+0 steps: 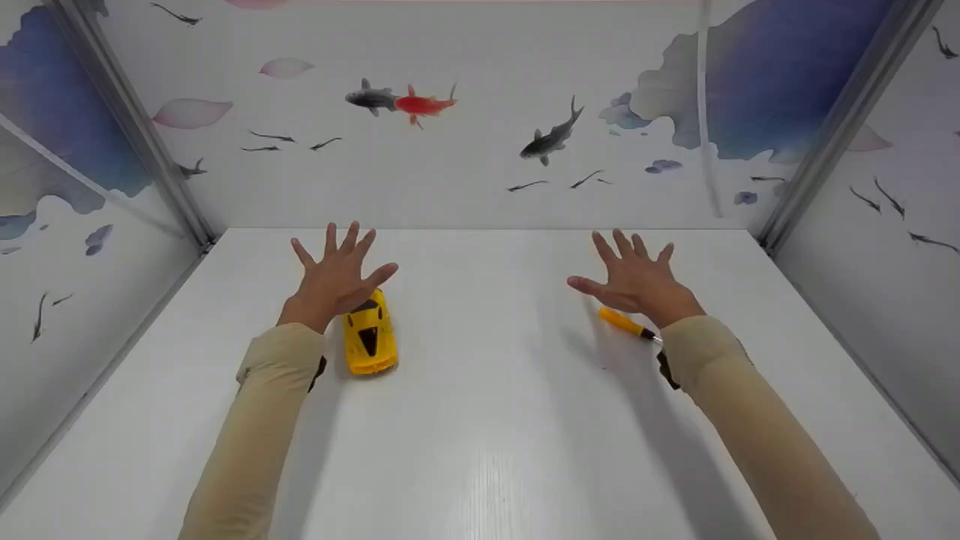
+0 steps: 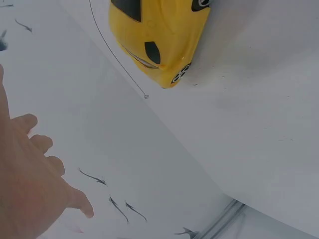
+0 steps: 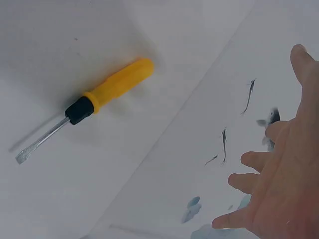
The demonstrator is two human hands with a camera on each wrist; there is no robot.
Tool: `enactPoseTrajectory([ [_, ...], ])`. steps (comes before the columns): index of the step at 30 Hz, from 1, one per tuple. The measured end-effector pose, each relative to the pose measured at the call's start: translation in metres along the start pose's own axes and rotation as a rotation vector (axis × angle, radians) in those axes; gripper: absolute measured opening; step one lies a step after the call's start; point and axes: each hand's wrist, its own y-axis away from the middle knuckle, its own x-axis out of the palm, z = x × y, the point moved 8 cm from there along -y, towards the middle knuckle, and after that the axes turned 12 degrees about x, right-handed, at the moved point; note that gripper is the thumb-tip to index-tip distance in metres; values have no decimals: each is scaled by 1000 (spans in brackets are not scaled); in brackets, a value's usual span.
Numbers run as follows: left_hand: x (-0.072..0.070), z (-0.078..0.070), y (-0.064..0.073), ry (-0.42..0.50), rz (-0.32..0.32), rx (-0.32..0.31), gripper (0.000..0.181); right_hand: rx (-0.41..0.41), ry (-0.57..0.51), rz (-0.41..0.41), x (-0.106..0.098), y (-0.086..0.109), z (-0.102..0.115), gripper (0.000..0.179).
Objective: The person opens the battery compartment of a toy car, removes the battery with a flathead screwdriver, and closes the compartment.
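Fingers spread wide, my left hand [image 1: 332,280] hovers over the front part of a yellow toy car [image 1: 370,341] and hides part of it. In the left wrist view the car [image 2: 157,35] shows dark windows and wheels, apart from the left hand [image 2: 32,179]. My right hand [image 1: 634,281] is also spread and holds nothing. Just below it on the table lies a flat-blade screwdriver [image 1: 626,322] with a yellow handle and black collar. The right wrist view shows the whole screwdriver [image 3: 112,89], its metal blade pointing away from the right hand [image 3: 279,169].
A white table [image 1: 480,420] lies under both hands. White panels printed with fish and lily leaves stand at the back [image 1: 465,172] and on both sides, joined by grey metal corner posts [image 1: 139,127]. In the left wrist view a thin dark line runs beside the car.
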Motion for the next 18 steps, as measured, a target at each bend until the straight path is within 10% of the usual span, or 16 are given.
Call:
enactPoseTrajectory([
  [18, 15, 31, 11, 352, 33, -67, 83, -132, -230, 51, 30, 8, 66, 95],
])
